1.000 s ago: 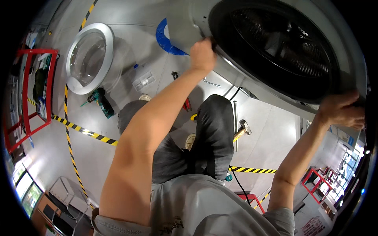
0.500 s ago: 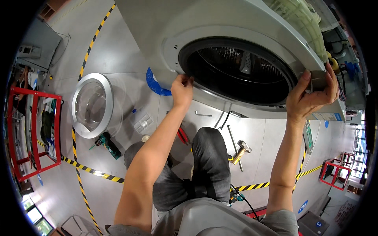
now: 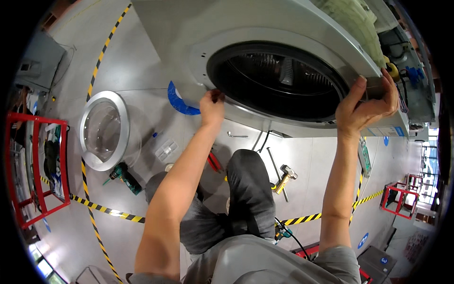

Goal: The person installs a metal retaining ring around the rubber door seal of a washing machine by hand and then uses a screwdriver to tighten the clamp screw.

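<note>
A washing machine with a grey front panel (image 3: 175,40) fills the upper middle and right, its round opening tilted up toward me. A black rubber door seal (image 3: 215,68) rings the opening around the metal drum (image 3: 265,64). My left hand (image 3: 212,109) is closed at the opening's lower left rim, fingertips bent inward; what they pinch is hidden. At the panel's right edge, my right hand (image 3: 366,106) grips with the thumb on the front face and the fingers wrapped over the side. A pale plastic tub (image 3: 354,26) and wiring show behind that edge.
On the floor at left lie the round door (image 3: 124,125), a green drill (image 3: 125,179) and a clear plastic box (image 3: 166,150). Red-handled pliers (image 3: 214,162), a hammer (image 3: 286,176) and a wrench (image 3: 237,136) lie around my knees. A red-framed cart (image 3: 37,165) stands far left.
The view has shifted slightly, so most things sit a little further left. Both hands keep their places on the washing machine.
</note>
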Demonstrator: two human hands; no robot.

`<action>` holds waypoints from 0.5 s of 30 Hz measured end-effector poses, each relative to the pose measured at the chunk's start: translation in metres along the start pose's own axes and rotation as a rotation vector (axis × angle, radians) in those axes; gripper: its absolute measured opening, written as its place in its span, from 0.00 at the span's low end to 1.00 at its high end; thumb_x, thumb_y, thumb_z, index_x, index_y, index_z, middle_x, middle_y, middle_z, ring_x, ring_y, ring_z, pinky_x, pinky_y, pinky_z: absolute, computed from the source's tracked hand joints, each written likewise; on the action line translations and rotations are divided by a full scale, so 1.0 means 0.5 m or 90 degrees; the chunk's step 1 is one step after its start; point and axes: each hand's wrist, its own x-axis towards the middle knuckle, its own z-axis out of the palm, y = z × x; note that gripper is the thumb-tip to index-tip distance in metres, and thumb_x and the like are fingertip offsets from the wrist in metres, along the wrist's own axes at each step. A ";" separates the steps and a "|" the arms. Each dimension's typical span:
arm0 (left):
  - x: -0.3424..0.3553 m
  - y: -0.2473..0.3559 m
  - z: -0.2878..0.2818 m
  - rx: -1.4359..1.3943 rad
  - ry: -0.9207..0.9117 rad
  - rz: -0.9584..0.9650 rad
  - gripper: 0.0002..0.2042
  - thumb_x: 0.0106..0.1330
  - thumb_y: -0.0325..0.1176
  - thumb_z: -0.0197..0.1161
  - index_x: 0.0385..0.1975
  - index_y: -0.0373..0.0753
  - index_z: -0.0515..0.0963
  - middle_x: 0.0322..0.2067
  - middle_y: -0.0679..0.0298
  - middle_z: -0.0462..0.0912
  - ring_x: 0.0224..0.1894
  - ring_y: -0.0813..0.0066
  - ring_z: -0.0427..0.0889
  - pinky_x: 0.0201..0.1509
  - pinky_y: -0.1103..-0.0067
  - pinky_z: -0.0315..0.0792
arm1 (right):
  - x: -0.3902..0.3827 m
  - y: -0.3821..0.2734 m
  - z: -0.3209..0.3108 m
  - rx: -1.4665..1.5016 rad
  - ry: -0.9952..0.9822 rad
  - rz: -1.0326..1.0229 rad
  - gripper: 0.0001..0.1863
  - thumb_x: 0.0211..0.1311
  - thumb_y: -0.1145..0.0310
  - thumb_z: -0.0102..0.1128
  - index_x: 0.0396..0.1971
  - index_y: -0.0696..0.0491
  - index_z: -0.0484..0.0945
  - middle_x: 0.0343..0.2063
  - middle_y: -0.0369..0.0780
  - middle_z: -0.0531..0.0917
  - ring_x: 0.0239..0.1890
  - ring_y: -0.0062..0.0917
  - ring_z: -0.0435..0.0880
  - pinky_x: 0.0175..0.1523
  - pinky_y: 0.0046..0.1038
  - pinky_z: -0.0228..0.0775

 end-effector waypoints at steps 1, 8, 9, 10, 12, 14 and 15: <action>0.002 0.002 0.004 0.044 0.006 0.009 0.10 0.63 0.24 0.62 0.43 0.30 0.79 0.37 0.58 0.85 0.39 0.71 0.82 0.46 0.77 0.73 | -0.002 0.004 0.000 0.020 0.005 0.007 0.23 0.64 0.59 0.59 0.51 0.54 0.62 0.51 0.41 0.76 0.54 0.31 0.66 0.61 0.36 0.49; 0.008 -0.013 0.010 0.283 0.024 0.111 0.07 0.60 0.26 0.60 0.35 0.33 0.83 0.31 0.52 0.85 0.39 0.54 0.84 0.44 0.68 0.75 | -0.001 -0.001 -0.001 0.026 -0.001 0.011 0.22 0.65 0.60 0.59 0.50 0.56 0.63 0.50 0.42 0.76 0.53 0.32 0.67 0.60 0.36 0.50; 0.011 -0.015 0.010 0.311 0.023 0.144 0.07 0.60 0.25 0.60 0.34 0.33 0.83 0.29 0.53 0.86 0.36 0.60 0.85 0.43 0.71 0.75 | 0.000 -0.001 -0.002 0.019 -0.003 0.005 0.22 0.65 0.60 0.59 0.50 0.56 0.64 0.50 0.42 0.76 0.52 0.32 0.67 0.60 0.36 0.50; 0.010 -0.015 0.008 0.338 0.022 0.177 0.07 0.60 0.24 0.59 0.34 0.32 0.83 0.27 0.55 0.86 0.33 0.66 0.86 0.41 0.73 0.76 | 0.001 -0.001 -0.003 0.011 -0.005 -0.002 0.22 0.65 0.60 0.59 0.50 0.56 0.64 0.50 0.42 0.77 0.52 0.32 0.67 0.60 0.36 0.50; 0.009 -0.016 0.003 0.254 -0.014 0.082 0.07 0.63 0.24 0.59 0.36 0.30 0.83 0.28 0.56 0.86 0.33 0.69 0.85 0.41 0.74 0.76 | 0.000 -0.003 -0.003 0.008 -0.005 -0.001 0.22 0.65 0.60 0.59 0.50 0.56 0.64 0.50 0.42 0.76 0.52 0.32 0.67 0.60 0.36 0.50; 0.016 -0.023 0.001 0.120 -0.040 -0.010 0.07 0.65 0.23 0.58 0.38 0.29 0.81 0.30 0.58 0.85 0.33 0.71 0.84 0.40 0.76 0.76 | 0.003 -0.001 -0.001 0.002 0.000 -0.008 0.22 0.64 0.60 0.59 0.49 0.56 0.64 0.49 0.41 0.76 0.51 0.32 0.67 0.60 0.35 0.50; 0.019 -0.027 0.004 0.028 -0.050 -0.056 0.08 0.66 0.23 0.57 0.39 0.29 0.81 0.31 0.59 0.85 0.34 0.72 0.83 0.40 0.76 0.76 | 0.002 0.004 0.000 -0.002 0.003 -0.014 0.22 0.65 0.60 0.59 0.50 0.56 0.64 0.49 0.41 0.76 0.51 0.31 0.67 0.60 0.35 0.50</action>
